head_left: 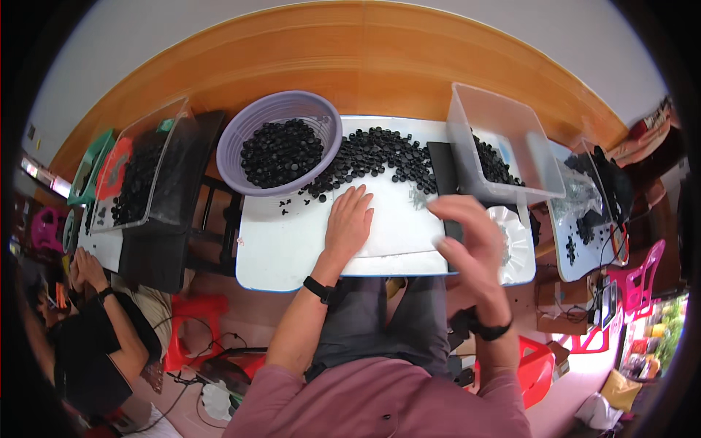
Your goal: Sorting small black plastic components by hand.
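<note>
My left hand [350, 223] lies flat on the white table [274, 244], fingers stretched out and nothing visible in it. Its fingertips are close to a loose heap of small black round caps [380, 151] spread over the far part of the table. My right hand [471, 233] is raised over the table's right side, blurred by motion. Its thumb and curved fingers stand apart, with nothing visible between them. Beside its fingertips lies a small cluster of clear little pieces [418, 197], too small to make out.
A purple basin [228, 157] of black caps stands at the back left. At the back right is a clear plastic bin [504, 117] with more caps. A white fluted dish [517, 248] sits behind my right hand. Another person's hands [89, 269] rest at the left table.
</note>
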A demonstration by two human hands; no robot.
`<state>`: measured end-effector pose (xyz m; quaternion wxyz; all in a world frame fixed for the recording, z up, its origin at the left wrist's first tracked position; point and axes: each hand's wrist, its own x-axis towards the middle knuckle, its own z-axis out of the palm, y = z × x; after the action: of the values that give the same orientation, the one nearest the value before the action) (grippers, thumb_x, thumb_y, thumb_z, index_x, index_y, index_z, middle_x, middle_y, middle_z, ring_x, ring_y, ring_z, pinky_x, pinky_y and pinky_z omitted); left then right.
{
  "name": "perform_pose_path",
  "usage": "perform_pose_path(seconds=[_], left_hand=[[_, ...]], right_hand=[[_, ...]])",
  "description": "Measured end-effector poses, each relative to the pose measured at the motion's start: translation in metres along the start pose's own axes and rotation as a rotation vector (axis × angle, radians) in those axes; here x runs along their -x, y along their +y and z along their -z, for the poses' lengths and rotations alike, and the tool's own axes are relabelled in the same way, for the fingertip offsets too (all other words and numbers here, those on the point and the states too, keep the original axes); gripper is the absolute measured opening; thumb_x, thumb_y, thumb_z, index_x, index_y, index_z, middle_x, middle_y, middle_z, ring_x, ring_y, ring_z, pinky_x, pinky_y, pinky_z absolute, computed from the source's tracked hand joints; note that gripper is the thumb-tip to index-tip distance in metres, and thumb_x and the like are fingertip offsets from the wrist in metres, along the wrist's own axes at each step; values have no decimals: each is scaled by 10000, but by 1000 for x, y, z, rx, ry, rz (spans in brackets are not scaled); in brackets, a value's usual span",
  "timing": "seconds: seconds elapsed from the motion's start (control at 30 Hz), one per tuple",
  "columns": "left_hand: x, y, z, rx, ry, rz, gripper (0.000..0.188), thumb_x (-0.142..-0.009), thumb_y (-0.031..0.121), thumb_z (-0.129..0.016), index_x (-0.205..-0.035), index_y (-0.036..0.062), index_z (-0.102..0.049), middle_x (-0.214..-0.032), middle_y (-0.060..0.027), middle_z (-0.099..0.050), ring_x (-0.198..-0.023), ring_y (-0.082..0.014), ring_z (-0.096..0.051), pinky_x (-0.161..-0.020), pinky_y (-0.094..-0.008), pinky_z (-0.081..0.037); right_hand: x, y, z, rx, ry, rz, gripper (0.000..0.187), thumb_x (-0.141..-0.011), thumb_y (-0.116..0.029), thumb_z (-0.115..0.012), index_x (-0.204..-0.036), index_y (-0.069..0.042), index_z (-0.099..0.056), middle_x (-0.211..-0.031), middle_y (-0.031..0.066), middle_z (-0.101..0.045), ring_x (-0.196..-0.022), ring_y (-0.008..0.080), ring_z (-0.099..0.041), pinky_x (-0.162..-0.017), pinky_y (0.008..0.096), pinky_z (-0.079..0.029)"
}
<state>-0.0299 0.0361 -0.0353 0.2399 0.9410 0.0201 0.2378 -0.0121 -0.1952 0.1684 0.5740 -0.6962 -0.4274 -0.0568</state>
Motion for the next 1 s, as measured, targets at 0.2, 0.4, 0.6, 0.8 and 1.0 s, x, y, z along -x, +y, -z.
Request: perform_pose_path(seconds=[0.2,0.4,0.6,0.8,1.0], left_hand=[[-17,20,-18,44,0,-70,351,-961,160,-649,-1285,24,-655,-1446,-159,-593,-1382,-357,-501,-1165,-472,-374],[-12,15,-13,14,-15,-36,343,-964,161,-642,-1280,29,-664,-1442,-164,-599,-1371,-367,-511,-1168,-470,-378],[-4,17,-6,23,-5,-25,334,-972,165,-633,-1271,22,-672,-1439,-167,-603,-1373,-370,-508,-1168,-467,-379],[-2,10,-3,16,-18,5,332,-981,174,-624,-1274,29,-683,-1448,-155,-603,-1392,-353,-501,-1175,-459,-371],[-5,12,-4,16,-29,8,332,-980,178,-623,-1273,33,-683,-1441,-149,-610,-1386,-347,-508,-1176,-456,-369]], right_hand=[[11,-132,48,483,34,518,269,-823,-216,-756,-939,13,-675,-921,149,-680,-831,268,-655,-726,369,-536],[-7,-233,64,1761,-232,434,197,-615,3,-705,-653,-67,-525,-610,41,-518,-528,163,-520,-485,283,-420],[74,-187,99,1475,214,488,274,-809,-106,-690,-650,-115,-467,-596,-7,-490,-540,152,-544,-527,276,-427],[106,-159,148,1403,425,545,322,-876,-195,-677,-658,-132,-449,-602,-26,-494,-559,152,-567,-562,265,-434],[121,-196,184,1521,264,325,313,-895,-199,-665,-667,-133,-461,-616,-29,-517,-569,157,-581,-576,266,-441]])
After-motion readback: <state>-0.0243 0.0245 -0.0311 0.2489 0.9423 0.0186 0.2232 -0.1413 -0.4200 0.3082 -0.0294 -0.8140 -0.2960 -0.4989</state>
